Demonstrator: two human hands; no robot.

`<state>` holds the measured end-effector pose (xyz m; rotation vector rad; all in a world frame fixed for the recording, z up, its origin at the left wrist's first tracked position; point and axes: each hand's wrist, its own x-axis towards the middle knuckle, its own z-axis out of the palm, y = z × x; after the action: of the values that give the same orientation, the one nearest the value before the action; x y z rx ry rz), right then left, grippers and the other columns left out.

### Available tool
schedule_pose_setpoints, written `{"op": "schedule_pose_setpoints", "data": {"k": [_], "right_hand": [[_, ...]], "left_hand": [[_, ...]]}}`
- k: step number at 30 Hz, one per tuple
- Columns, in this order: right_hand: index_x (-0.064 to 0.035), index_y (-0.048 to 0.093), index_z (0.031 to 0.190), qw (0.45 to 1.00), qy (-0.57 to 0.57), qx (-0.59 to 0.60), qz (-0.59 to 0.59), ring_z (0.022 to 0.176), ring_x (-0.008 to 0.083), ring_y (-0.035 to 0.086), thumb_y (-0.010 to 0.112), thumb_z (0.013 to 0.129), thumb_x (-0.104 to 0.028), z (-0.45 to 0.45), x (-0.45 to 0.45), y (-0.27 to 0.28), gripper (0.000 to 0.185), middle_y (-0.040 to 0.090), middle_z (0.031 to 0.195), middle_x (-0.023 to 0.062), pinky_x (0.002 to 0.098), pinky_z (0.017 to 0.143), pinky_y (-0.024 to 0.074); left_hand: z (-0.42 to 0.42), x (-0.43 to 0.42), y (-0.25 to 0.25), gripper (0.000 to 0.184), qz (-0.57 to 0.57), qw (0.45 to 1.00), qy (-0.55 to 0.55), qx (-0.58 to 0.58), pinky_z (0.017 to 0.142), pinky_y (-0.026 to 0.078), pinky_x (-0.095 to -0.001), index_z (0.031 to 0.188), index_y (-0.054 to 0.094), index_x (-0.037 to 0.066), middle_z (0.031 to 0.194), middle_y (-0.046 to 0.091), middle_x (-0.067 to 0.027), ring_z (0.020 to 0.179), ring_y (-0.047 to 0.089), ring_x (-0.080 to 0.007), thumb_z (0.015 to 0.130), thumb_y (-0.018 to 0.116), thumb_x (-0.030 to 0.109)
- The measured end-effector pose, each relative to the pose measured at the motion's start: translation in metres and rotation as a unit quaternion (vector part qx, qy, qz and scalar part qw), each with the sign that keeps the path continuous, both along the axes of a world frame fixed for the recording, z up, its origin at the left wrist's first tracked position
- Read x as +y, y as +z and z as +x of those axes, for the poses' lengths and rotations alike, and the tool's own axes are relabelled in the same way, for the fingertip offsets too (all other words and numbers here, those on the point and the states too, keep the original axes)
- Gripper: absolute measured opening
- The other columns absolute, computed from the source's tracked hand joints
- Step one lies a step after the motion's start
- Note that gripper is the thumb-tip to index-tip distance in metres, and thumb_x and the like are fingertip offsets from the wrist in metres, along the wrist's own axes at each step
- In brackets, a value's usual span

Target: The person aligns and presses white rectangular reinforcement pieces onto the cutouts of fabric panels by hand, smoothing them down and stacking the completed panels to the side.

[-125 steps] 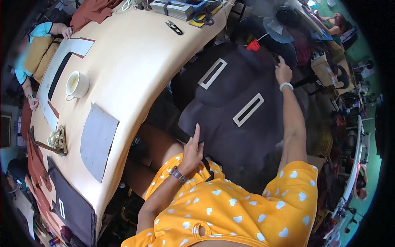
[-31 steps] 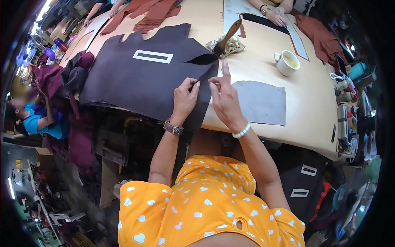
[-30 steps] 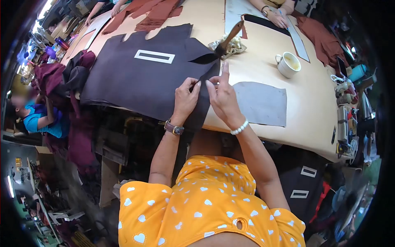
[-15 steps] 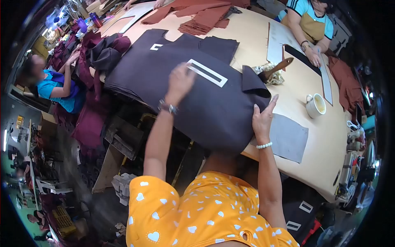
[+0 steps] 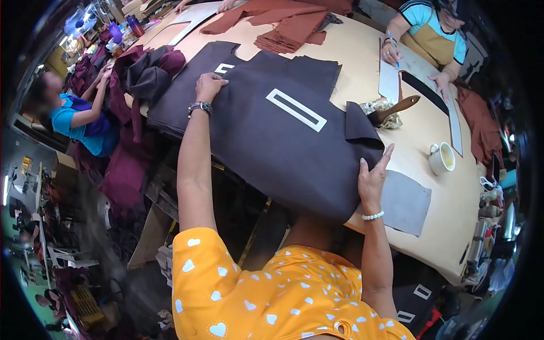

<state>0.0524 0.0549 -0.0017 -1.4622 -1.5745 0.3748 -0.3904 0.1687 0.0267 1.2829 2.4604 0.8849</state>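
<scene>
A dark purple-brown fabric piece (image 5: 260, 153) lies over a stack of similar cut pieces and hangs past the table's near edge. On it lies a white rectangular frame (image 5: 275, 98) with a long slot. My left hand (image 5: 209, 88) is closed on the left edge of this piece, close to a second white marker (image 5: 224, 68), partly covered. My right hand (image 5: 372, 180) rests against the fabric's right edge, thumb and fingers apart. Just above it, the fabric's corner is folded back (image 5: 362, 126). A grey sheet (image 5: 406, 203) lies to the right of that hand.
A wooden-handled brush (image 5: 401, 107) rests on a crumpled wrapper, with a white cup (image 5: 441, 158) nearby. Across the table (image 5: 453, 226), a person (image 5: 433, 34) marks along a template. Rust fabric (image 5: 283, 28) lies at the back. Another person (image 5: 85, 116) handles maroon cloth at left.
My left hand has moved left from beside the slotted frame to the fabric's left edge and closed there. My right hand stays at the right edge. The person opposite now holds a pen.
</scene>
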Motion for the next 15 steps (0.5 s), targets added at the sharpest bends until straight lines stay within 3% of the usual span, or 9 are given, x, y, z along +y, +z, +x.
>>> {"op": "schedule_pose_setpoints", "data": {"k": [2,7,10,15], "right_hand": [[0.001,0.002,0.141,1.0,0.0,0.005,-0.009,0.119,0.0426,0.04,0.055,0.08,-0.001,-0.001,-0.001,0.001,0.081,0.025,0.138,0.0309,0.0376,0.098,0.0331],[0.0,0.002,0.141,0.999,-0.007,0.003,-0.032,0.104,0.0433,0.053,0.054,0.08,-0.002,-0.001,-0.003,0.005,0.081,0.035,0.131,0.0334,0.0387,0.088,0.0409],[-0.0006,0.002,0.141,0.994,-0.011,-0.074,0.075,0.098,0.0441,0.055,0.055,0.08,-0.003,0.002,0.001,-0.004,0.081,0.041,0.125,0.0355,0.0392,0.084,0.0425],[-0.0015,0.002,0.141,1.0,0.003,-0.015,0.012,0.103,0.0453,0.053,0.055,0.08,-0.003,0.002,-0.002,-0.001,0.081,0.043,0.121,0.0372,0.0398,0.088,0.041]], "left_hand": [[-0.007,0.005,-0.003,0.034,0.012,1.0,-0.01,0.001,0.084,0.047,-0.0333,0.093,0.069,0.011,0.095,0.067,-0.0085,0.096,0.062,-0.0226,0.065,0.077,0.029],[-0.001,0.002,-0.001,0.039,0.009,0.997,0.008,0.08,0.085,0.047,-0.0339,0.098,0.068,0.008,0.096,0.067,-0.0102,0.097,0.062,-0.0244,0.065,0.076,0.028],[-0.001,0.0,-0.005,0.037,0.017,0.995,-0.005,0.094,0.084,0.047,-0.0339,0.101,0.067,0.009,0.097,0.067,-0.0104,0.095,0.062,-0.0248,0.068,0.073,0.025],[0.001,-0.008,-0.009,0.029,0.059,0.989,-0.034,0.13,0.083,0.048,-0.0348,0.101,0.067,0.013,0.097,0.066,-0.0096,0.092,0.063,-0.0253,0.073,0.068,0.021]]}}
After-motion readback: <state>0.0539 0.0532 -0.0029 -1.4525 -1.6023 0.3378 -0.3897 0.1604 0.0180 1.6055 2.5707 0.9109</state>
